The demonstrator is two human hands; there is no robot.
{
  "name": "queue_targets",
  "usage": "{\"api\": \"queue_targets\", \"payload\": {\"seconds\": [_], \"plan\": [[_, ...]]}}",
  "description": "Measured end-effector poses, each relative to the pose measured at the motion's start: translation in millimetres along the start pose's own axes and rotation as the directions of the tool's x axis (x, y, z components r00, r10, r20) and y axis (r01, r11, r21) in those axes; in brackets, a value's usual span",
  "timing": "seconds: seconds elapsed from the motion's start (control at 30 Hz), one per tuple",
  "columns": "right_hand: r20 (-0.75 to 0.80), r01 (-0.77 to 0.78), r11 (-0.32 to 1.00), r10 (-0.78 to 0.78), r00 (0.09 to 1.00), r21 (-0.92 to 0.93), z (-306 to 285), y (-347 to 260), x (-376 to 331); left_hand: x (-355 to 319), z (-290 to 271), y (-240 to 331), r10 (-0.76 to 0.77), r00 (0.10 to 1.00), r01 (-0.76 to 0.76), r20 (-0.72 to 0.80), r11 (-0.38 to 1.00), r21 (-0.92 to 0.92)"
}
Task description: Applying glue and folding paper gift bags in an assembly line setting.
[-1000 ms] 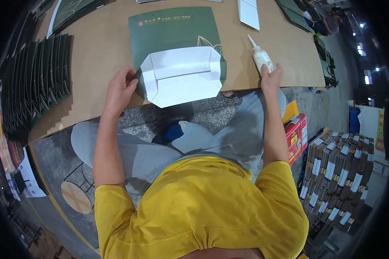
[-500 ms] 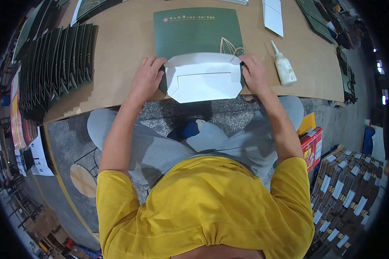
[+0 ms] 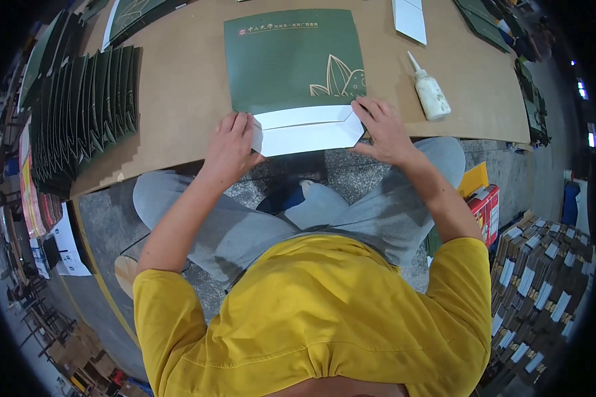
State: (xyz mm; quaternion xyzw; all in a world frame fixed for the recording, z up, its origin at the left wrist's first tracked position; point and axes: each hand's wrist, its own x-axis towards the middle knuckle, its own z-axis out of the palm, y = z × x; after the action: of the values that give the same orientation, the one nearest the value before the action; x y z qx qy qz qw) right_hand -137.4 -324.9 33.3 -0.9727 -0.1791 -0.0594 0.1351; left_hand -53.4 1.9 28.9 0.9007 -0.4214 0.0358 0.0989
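A flat green paper bag (image 3: pixel 291 63) lies on the brown bench (image 3: pixel 179 126), its white folded bottom flap (image 3: pixel 308 131) at the near edge. The left hand (image 3: pixel 230 149) and right hand (image 3: pixel 383 130) press spread fingers on the flap's two ends, grasping nothing. The card looks light, stiff and easily creased, best held by its edges. A glue bottle (image 3: pixel 430 92) lies near the right hand.

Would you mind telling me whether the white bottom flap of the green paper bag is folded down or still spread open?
Folded down: the white flap lies flat against the green paper bag, pressed by the left hand and right hand.
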Motion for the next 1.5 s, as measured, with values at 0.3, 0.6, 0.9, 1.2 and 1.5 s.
{"api": "queue_targets", "payload": {"seconds": [0.3, 0.6, 0.9, 1.2, 1.5], "plan": [[-0.246, -0.293, 0.934, 0.339, 0.908, 0.204, 22, -4, 25, 38, 7, 10, -0.299, 0.941, 0.29, -0.159, 0.954, -0.079], [-0.228, -0.508, 0.86, 0.505, 0.833, 0.049, 30, -12, 42, 50, 12, 9, -0.378, 0.914, 0.377, -0.149, 0.925, -0.034], [0.086, -0.614, 0.653, 0.651, 0.755, 0.443, -1, -3, 74, 43, 18, 18, -0.445, 0.874, 0.442, -0.196, 0.895, -0.059], [0.094, -0.664, 0.663, 0.68, 0.728, 0.346, -13, 5, 71, 23, -39, -168, -0.4, 0.892, 0.436, -0.21, 0.641, 0.632], [0.134, -0.463, 0.729, 0.463, 0.876, 0.505, -16, -40, 160, -13, -80, -215, -0.507, 0.862, 0.348, -0.005, 0.584, 0.734]]}}
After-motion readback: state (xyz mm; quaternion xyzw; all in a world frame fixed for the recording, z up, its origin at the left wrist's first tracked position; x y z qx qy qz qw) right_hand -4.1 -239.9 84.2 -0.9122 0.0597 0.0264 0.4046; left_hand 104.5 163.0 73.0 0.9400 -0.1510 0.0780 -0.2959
